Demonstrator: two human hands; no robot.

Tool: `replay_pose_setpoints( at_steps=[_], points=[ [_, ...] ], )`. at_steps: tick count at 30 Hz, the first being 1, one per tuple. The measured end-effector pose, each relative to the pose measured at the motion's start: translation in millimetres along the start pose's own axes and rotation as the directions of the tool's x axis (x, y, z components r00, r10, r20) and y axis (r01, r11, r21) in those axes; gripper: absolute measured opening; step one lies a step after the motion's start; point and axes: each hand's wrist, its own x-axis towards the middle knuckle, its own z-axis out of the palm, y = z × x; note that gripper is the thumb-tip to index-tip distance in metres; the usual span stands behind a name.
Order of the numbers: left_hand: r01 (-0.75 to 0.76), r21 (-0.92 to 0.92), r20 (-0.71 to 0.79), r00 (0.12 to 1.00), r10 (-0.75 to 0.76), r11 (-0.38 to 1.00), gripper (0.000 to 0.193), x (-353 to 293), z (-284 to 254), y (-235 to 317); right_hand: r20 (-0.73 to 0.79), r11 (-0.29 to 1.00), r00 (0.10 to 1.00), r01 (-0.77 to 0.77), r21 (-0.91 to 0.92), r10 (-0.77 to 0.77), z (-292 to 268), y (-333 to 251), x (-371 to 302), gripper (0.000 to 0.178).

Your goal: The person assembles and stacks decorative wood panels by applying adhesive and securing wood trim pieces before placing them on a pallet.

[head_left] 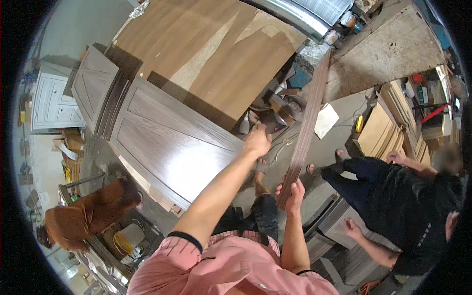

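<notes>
My right hand (294, 194) grips the lower end of a long reddish-brown wood-grain strip (309, 123). The strip slants up and away to the far right, its far end near a worn board. My left hand (258, 141) is held out just past the right corner of a large grey wood-grain panel (162, 137). Its fingers are curled, and whatever may be in them is hidden. The panel has a framed diagonal pattern and a bright glare on its surface.
A smaller grey panel (96, 88) stands left of the large one. Behind lies a broad brown sheet-covered table (196, 54). A co-worker in black (393, 206) is at right, by stacked boards (391, 128). Another person in brown (83, 216) bends over at left.
</notes>
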Motion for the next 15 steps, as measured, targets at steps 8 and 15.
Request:
replay_pose_setpoints(
  at_steps=[8, 15],
  points=[
    [0.653, -0.308, -0.209, 0.663, -0.719, 0.692, 0.083, 73, 67, -9, 0.041, 0.987, 0.997, 0.071, -0.146, -0.066, -60, -37, 9, 0.05],
    [0.685, -0.311, -0.276, 0.598, -0.752, 0.659, 0.073, 112, 106, -103, 0.036, 0.981, 0.994, 0.106, -0.162, -0.101, -77, -44, 15, 0.057]
  ],
)
